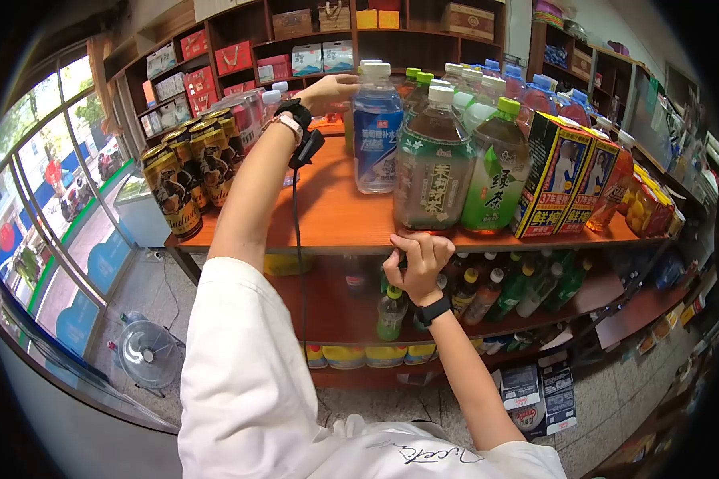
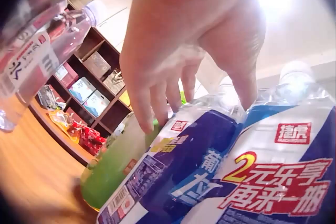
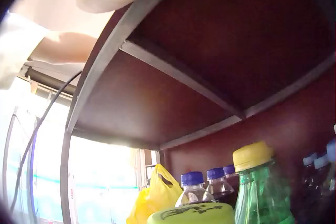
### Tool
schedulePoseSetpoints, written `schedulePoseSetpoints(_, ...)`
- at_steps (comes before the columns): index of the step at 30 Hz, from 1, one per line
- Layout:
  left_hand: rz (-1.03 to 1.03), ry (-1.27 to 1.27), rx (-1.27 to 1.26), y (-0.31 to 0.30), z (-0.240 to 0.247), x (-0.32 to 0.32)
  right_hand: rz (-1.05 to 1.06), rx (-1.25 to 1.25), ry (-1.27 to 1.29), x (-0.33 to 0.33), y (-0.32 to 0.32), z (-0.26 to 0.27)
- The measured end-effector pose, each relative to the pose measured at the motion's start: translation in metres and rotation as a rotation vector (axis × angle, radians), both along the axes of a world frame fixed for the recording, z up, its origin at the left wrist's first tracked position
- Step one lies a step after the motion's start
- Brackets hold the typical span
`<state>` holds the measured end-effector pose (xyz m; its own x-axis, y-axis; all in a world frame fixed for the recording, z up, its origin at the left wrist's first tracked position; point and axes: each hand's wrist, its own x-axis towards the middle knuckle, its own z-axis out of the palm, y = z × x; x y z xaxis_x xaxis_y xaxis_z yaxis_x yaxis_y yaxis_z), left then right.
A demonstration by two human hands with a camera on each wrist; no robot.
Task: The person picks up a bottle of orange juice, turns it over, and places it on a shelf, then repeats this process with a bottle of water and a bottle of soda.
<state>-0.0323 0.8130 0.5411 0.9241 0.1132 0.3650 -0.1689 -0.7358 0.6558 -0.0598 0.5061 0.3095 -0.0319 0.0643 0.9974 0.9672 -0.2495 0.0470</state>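
Note:
My left hand (image 1: 327,91) reaches over the tabletop behind a blue-labelled drink bottle (image 1: 375,144). The left wrist view shows its thumb and fingers (image 2: 157,103) spread down around the shoulder of another blue-labelled bottle (image 2: 181,150). The thumb sits between that bottle and a matching bottle (image 2: 283,150) in front. Beside them stands a green bottle (image 2: 113,169). My right hand (image 1: 420,262), fingers loosely bent and holding nothing, is at the table's front edge, just below a jasmine tea bottle (image 1: 435,172). A green tea bottle (image 1: 491,176) stands next to that one.
Gold-and-black cans (image 1: 172,191) stand at the table's left end. Yellow-and-black cartons (image 1: 555,180) are right of the tea bottles. More bottles (image 1: 511,291) fill the shelf below the tabletop (image 1: 319,215). A fan (image 1: 148,351) stands on the floor at left.

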Motion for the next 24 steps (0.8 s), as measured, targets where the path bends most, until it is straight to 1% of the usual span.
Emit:
schedulePoseSetpoints(1,-0.016,-0.027,0.105,0.008,-0.002,0.005,-0.013,0.006,-0.010,0.000,0.001,0.000)
schedulePoseSetpoints(3,0.033,0.025,-0.225,-0.018,0.004,-0.006,-0.025,0.008,-0.029,0.004,0.003,-0.002)
schedulePoseSetpoints(5,0.058,0.006,-0.194,-0.004,0.007,0.006,-0.032,0.011,-0.047,0.005,0.004,-0.003)
schedulePoseSetpoints(6,0.027,0.026,-0.175,0.005,0.010,0.012,-0.027,0.012,-0.050,0.006,0.004,-0.003)
schedulePoseSetpoints(7,-0.006,0.049,-0.157,0.000,0.012,0.009,-0.025,0.011,-0.051,0.006,0.004,-0.003)
schedulePoseSetpoints(11,0.023,0.004,-0.132,-0.014,0.016,-0.003,-0.059,-0.001,-0.057,0.009,0.003,-0.006)
schedulePoseSetpoints(12,0.016,0.013,-0.141,-0.015,0.017,-0.005,-0.051,0.003,-0.056,0.008,0.003,-0.005)
schedulePoseSetpoints(15,0.015,0.075,-0.060,-0.001,0.022,0.002,-0.052,0.007,-0.070,0.008,0.003,-0.007)
schedulePoseSetpoints(18,0.007,0.058,-0.110,0.015,0.020,0.010,-0.053,0.019,-0.076,0.010,0.005,-0.008)
schedulePoseSetpoints(19,0.010,0.066,-0.114,0.010,0.019,0.005,-0.050,0.015,-0.068,0.011,0.006,-0.009)
schedulePoseSetpoints(21,-0.002,0.104,-0.210,-0.013,0.022,-0.013,-0.061,0.018,-0.081,0.012,0.006,-0.009)
schedulePoseSetpoints(23,-0.013,0.090,-0.187,-0.015,0.021,-0.015,-0.071,0.013,-0.081,0.011,0.006,-0.008)
schedulePoseSetpoints(24,0.087,0.056,-0.125,-0.011,0.024,-0.012,-0.072,0.011,-0.080,0.012,0.006,-0.009)
